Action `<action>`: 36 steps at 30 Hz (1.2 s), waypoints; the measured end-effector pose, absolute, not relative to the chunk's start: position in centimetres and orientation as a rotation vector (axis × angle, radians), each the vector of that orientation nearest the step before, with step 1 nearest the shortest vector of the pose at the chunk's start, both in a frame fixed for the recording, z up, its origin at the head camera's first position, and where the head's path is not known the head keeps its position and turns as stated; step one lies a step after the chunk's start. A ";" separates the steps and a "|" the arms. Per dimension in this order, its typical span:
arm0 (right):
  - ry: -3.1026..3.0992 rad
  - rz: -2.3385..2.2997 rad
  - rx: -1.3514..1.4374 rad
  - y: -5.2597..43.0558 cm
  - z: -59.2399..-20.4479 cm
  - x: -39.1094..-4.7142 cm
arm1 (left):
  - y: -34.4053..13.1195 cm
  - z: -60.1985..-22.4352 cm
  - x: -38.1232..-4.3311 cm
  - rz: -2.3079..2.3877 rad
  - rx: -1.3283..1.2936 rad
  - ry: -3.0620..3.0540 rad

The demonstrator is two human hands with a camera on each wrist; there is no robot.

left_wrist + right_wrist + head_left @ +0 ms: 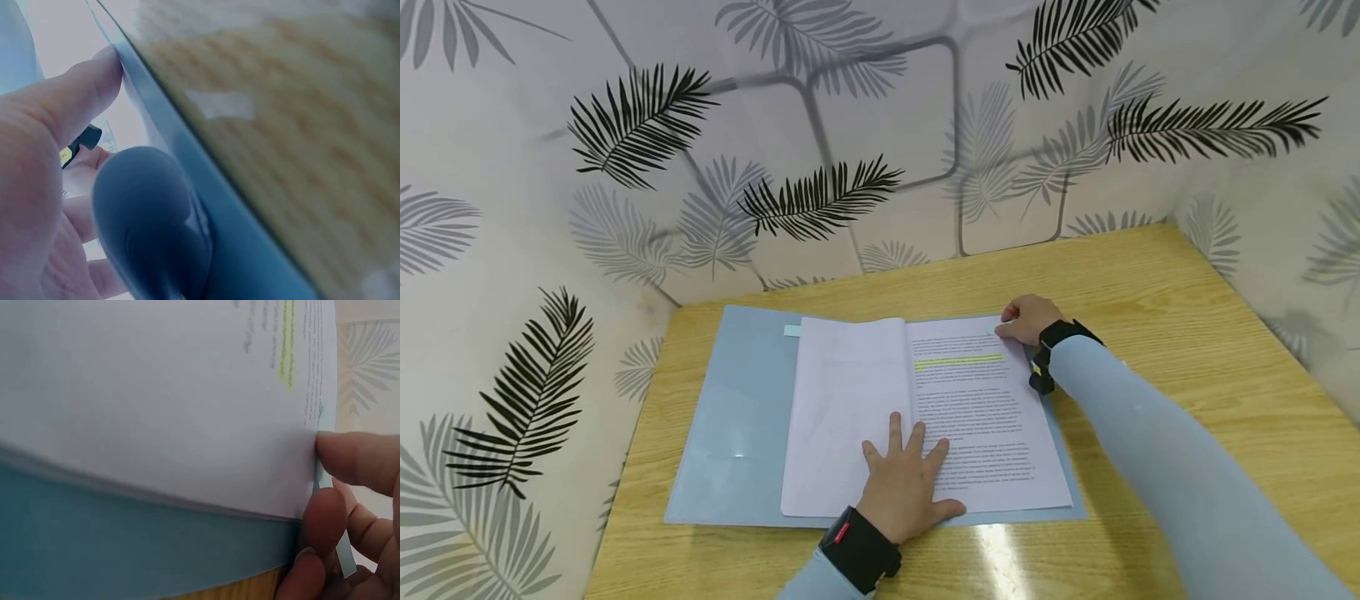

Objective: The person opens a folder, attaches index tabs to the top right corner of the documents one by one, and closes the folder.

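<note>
A light blue folder (730, 433) lies spread on the table, holding a stack of white sheets turned to a printed page (977, 433) on the right. A blank sheet back (850, 400) faces up on the left. My left hand (901, 487), fingers spread, rests on the lower middle of the sheets, its thumb at the folder's bottom edge. At the page's upper right corner, my right hand (1032, 319) pinches a narrow pale blue sticky tab (345, 556) between thumb and fingers. Part of that tab is hidden by the fingertips (325, 515).
A yellow highlighted line (958, 362) crosses the upper printed page. Another pale sticky tab (792, 331) protrudes from the left sheets. The wooden table (1187, 333) meets leaf-patterned walls (880, 108) behind and at both sides.
</note>
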State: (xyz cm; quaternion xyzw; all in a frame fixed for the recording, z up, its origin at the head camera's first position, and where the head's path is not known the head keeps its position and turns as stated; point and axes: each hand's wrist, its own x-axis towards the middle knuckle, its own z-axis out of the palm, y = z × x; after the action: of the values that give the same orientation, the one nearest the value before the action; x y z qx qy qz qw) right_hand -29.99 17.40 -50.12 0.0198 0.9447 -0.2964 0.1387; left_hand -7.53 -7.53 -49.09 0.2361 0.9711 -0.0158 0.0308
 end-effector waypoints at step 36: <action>2.736 -0.677 0.158 16.0 -48.8 -29.0 | -7.4 -49.1 -7.6 -0.037 0.699 2.982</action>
State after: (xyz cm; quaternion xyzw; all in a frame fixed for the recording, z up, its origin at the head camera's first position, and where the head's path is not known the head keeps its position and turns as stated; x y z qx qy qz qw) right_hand -29.05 15.99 -48.83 0.0553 0.9569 -0.2368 0.1587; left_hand -7.60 -7.39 -49.14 0.2282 0.9728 -0.0120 0.0394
